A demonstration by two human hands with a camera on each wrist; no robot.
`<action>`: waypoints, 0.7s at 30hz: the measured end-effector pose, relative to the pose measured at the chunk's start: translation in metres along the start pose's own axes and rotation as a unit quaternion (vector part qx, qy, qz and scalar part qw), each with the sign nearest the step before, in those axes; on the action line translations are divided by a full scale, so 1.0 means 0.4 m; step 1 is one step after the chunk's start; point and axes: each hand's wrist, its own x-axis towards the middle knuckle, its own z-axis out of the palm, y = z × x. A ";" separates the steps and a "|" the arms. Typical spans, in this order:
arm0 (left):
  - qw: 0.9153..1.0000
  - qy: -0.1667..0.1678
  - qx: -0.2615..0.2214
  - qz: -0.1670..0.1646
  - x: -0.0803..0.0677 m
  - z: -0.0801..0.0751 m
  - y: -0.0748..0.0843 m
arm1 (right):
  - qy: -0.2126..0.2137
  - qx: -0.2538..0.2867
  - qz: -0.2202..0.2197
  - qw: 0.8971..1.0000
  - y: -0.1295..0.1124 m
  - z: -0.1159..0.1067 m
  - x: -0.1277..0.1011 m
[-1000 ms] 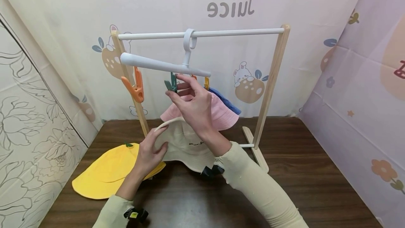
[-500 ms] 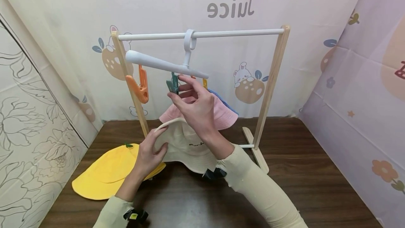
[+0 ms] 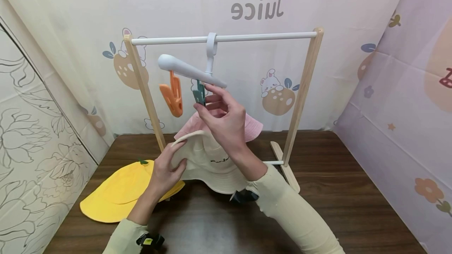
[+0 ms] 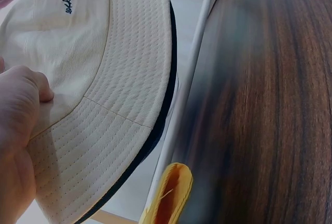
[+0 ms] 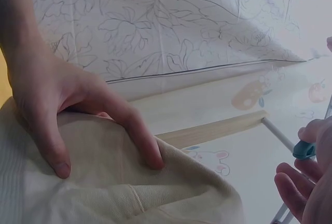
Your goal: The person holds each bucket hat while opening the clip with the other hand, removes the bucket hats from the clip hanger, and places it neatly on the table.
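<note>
In the head view my left hand (image 3: 169, 167) grips a cream bucket hat (image 3: 212, 173) with small dark lettering, thumb and fingers on the fabric near its upper left. My right hand (image 3: 227, 124) pinches a green clothespin (image 3: 199, 94) just under a white hanger (image 3: 183, 68). An orange clothespin (image 3: 173, 97) dangles from the hanger's near left end. Behind the cream hat and my right hand is a pink hat (image 3: 254, 126), partly covered. The right wrist view shows the green clothespin (image 5: 304, 150) between right thumb and fingers.
The hanger hooks over the white top bar (image 3: 261, 37) of a wooden rack (image 3: 303, 89) standing on a dark wood table (image 3: 346, 191). A yellow hat (image 3: 120, 191) with a green leaf lies at the left, beside my left forearm. Patterned curtains enclose the back and sides.
The hanger has swivelled, its left end swinging right with the orange clothespin. My right hand and the green clothespin have shifted slightly right. A blue hat and yellow clip are now out of sight.
</note>
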 end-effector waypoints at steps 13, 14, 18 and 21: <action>1.000 0.000 0.000 -0.006 0.004 -0.007 0.002 | 0.026 0.007 0.013 1.000 -0.003 -0.040 -0.012; 1.000 -0.001 0.000 -0.006 0.005 -0.007 0.002 | 0.028 0.007 0.014 0.999 -0.004 -0.044 -0.013; 1.000 0.000 0.000 -0.005 0.006 -0.011 0.004 | 0.040 0.002 0.011 0.999 -0.003 -0.060 -0.015; 1.000 0.003 0.001 0.001 0.009 -0.015 0.005 | 0.052 -0.006 0.006 0.999 -0.001 -0.072 -0.017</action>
